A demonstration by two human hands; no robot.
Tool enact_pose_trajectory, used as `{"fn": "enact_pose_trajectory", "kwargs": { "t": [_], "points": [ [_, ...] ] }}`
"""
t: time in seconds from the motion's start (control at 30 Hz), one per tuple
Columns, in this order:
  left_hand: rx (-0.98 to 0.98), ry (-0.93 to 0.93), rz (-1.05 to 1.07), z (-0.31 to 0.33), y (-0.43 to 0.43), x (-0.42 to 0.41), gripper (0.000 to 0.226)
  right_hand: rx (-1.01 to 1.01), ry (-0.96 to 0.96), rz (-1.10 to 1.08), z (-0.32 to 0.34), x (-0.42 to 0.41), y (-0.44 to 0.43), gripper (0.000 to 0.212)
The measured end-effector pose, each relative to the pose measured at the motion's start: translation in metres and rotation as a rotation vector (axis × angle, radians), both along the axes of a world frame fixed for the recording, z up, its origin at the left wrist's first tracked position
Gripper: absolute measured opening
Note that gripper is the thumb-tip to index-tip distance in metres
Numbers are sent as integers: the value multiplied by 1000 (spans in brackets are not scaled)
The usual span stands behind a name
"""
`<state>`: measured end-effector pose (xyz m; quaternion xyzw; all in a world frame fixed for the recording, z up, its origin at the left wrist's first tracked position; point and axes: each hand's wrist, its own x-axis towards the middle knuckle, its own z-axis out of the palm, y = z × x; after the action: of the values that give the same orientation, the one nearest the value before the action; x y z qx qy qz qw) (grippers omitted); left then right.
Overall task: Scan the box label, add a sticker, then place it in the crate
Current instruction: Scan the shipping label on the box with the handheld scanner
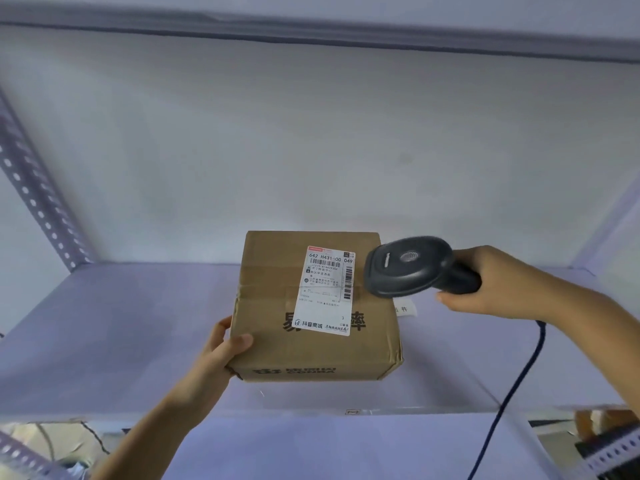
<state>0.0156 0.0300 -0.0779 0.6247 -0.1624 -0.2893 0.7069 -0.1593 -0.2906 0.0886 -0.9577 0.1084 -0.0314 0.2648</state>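
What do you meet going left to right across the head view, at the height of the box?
Perforated shelf upright → left hand → cardboard box → shipping label → barcode scanner → right hand.

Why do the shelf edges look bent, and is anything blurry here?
Head view: the wide-angle lens bows the shelf edges; the scanner head is slightly smeared; the label on the box stays mostly sharp; lighting is soft and bluish, without glare.
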Motion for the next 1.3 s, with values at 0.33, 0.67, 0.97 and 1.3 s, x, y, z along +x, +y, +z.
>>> {"fn": "enact_pose_trajectory", "kwargs": {
  "t": [0.33,0.67,0.97,1.3],
  "points": [
    [-5,-7,14,0,1,-5,80,-62,86,59,-8,15,3,45],
    [-13,-1,16,-2,1,-4,76,-64,98,34,-14,17,2,38],
    [1,-8,18,-3,0,-4,77,-52,96,22,-15,17,1,38],
    [10,-26,16,-2,0,-5,78,-22,63,9,-17,17,4,49]
  ]
}}
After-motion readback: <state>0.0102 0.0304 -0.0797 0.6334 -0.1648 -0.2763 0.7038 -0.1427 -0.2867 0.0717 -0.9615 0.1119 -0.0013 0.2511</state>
